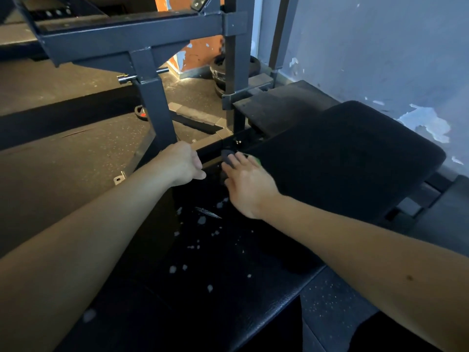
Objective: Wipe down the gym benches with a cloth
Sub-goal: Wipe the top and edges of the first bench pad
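The long black bench pad (228, 275) runs away from the viewer, its vinyl dotted with white flecks (201, 220) along the middle. It looks heavy and fixed, firm foam under a slick skin, so it likely needs no steadying, only pressure. A grey steel frame (154, 102) rises at its far left corner. A second pad (350, 158), also black, sits angled off the far right corner.

The right hand (250, 186) lies at the far end of the bench pad, fingers straight and spread, pressing down. Under its fingertips is a small dark grey wad with a sliver of green at its right edge, probably the cloth (227, 156). It appears soft and light. It would probably bunch or slide on the vinyl, so a flat palm over its middle should control it better than a pinch at one edge.

The left hand (181, 163) hovers by the far left edge with its fingers curled under. Whether it grips anything cannot be told.
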{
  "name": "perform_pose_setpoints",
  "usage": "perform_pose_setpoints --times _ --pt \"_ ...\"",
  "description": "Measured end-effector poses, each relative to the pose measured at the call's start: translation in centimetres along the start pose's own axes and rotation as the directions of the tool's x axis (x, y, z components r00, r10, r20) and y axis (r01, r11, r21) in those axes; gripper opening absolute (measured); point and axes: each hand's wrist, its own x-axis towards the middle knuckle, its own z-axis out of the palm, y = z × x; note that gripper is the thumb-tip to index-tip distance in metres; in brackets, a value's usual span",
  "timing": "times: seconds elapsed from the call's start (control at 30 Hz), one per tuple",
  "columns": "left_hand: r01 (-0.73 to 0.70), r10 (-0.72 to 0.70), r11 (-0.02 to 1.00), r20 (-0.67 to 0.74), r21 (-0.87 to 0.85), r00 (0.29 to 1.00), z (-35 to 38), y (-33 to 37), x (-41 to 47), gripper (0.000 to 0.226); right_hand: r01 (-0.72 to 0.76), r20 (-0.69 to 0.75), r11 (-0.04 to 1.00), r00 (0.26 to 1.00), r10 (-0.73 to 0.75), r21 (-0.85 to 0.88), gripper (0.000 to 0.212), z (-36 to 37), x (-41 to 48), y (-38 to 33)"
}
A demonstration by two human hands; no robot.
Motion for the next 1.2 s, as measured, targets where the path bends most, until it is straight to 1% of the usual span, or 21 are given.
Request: perform_pose_setpoints --times 0.07,0.13,0.17,0.27,0.33,0.4,0.5,0.57,0.6,0.67,0.77,0.83,0.9,0.97,1.03,1.1,1.13,1.2 --pt "0.012 -0.012 1.0 0.005 -0.015 1.0 -0.1 -0.5 0.0 0.01 0.093 0.025 0.995 0.995 -0.094 0.033 0.052 0.4 -0.5 -0.7" --pt "0.01 -0.011 0.999 -0.009 -0.031 1.0 -0.2 -0.6 -0.1 0.011 0.122 0.058 0.991 0.99 -0.125 0.051 0.051 -0.2 0.2 1.0" --pt "0.008 -0.008 0.999 -0.012 -0.035 1.0 -0.3 -0.7 -0.2 0.011 0.104 0.062 0.993 0.992 -0.107 0.047 0.051 -0.5 0.9 2.3" --pt "-0.005 0.005 1.0 -0.002 -0.027 1.0 -0.4 -1.0 -0.4 0.013 -0.044 0.044 0.999 0.998 0.044 -0.006 0.051 -1.5 3.2 5.9" --pt "-0.002 0.002 1.0 0.011 -0.016 1.0 -0.5 -1.1 -0.5 0.015 -0.097 -0.003 0.994 0.995 0.097 -0.045 0.051 -1.2 3.5 5.3" --pt "-0.004 0.004 1.0 0.027 -0.003 1.0 -0.7 -1.3 -0.3 0.014 -0.052 -0.019 0.998 0.999 0.051 -0.024 0.05 -0.6 2.5 2.5" --pt "0.001 -0.002 1.0 0.054 0.019 0.999 -0.9 -1.3 0.0 0.011 0.091 0.002 0.995 0.996 -0.091 0.039 0.051 0.4 0.1 -1.3" --pt "0.011 -0.014 0.999 0.064 0.052 0.998 -1.1 -1.1 0.2 0.012 0.138 0.031 0.989 0.99 -0.14 0.055 0.051 0.5 -0.1 -0.9" --pt "0.009 -0.014 0.997 0.065 0.072 0.998 -1.1 -0.8 0.2 0.013 0.138 0.044 0.989 0.989 -0.141 0.059 0.05 0.3 0.2 0.1" --pt "-0.012 0.006 0.994 0.057 0.109 0.998 -1.0 -0.2 0.3 0.018 0.082 0.051 0.995 0.995 -0.085 0.047 0.05 -0.3 1.1 2.9" --pt "-0.075 0.072 0.984 0.022 0.162 0.997 -0.2 0.5 0.3 0.032 -0.065 0.059 0.998 0.996 0.066 -0.021 0.052 -1.7 1.8 6.9" --pt "-0.109 0.111 0.976 0.0 0.187 0.994 0.5 0.7 0.2 0.034 -0.131 0.052 0.99 0.99 0.134 -0.06 0.052 -1.9 2.1 8.1" --pt "-0.125 0.126 0.973 0.004 0.194 0.992 0.8 0.8 0.3 0.034 -0.154 -0.004 0.987 0.988 0.154 -0.054 0.051 -1.6 2.2 7.7" --pt "-0.126 0.116 0.972 0.058 0.198 0.991 0.5 0.9 0.4 0.031 -0.121 -0.054 0.992 0.991 0.12 -0.031 0.051 -1.0 1.3 5.9" --pt "-0.118 0.095 0.969 0.113 0.218 0.989 0.0 1.3 0.3 0.031 0.002 -0.102 1.0 0.995 -0.001 0.017 0.05 0.2 -0.7 3.3" --pt "-0.101 0.073 0.956 0.109 0.274 0.991 -0.1 2.0 0.2 0.032 0.111 -0.111 0.989 0.989 -0.1 0.1 0.048 1.0 -2.6 1.7" --pt "-0.095 0.066 0.941 0.1 0.323 0.993 0.0 2.5 0.0 0.031 0.129 -0.099 0.981 0.988 -0.115 0.143 0.046 1.0 -2.8 1.6" --pt "-0.093 0.057 0.902 0.098 0.421 0.994 0.2 3.5 -0.3 0.029 0.099 -0.063 0.96 0.994 -0.085 0.263 0.041 -0.2 -2.6 2.1"
